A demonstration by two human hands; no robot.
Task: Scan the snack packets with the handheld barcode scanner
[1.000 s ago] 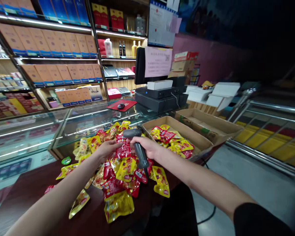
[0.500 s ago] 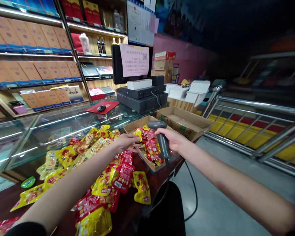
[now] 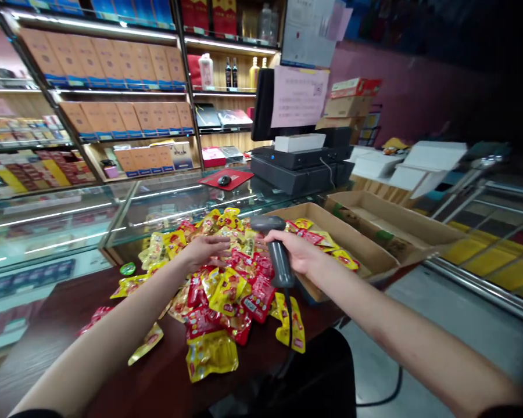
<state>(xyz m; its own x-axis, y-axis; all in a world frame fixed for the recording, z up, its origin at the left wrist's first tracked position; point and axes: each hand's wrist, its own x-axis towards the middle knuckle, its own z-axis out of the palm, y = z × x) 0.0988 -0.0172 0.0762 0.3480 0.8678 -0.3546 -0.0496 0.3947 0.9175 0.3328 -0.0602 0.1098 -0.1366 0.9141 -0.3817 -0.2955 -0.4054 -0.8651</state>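
Observation:
My right hand [image 3: 300,251] is wrapped round the grip of a dark grey handheld barcode scanner [image 3: 281,264], its head pointing left and its cable hanging down. My left hand [image 3: 204,252] hovers over or rests on a heap of snack packets, fingers stretched out; I see nothing held in it. Yellow packets [image 3: 228,292] and red packets [image 3: 260,297] lie heaped beneath and in front of it. Beside the scanner, a shallow cardboard box [image 3: 368,251] has several packets at its near left end.
A second cardboard tray [image 3: 401,217] stands behind the box. Past the glass counter [image 3: 165,203] are a mouse [image 3: 224,180] on a red mat and a black monitor [image 3: 264,107]. Metal railings [image 3: 501,209] stand at right. A small green packet [image 3: 128,269] lies left of the heap.
The view has swung left. My left hand has moved from the box, where it held a yellow packet, back over the heap. The scanner, still in my right hand, now stands before the heap.

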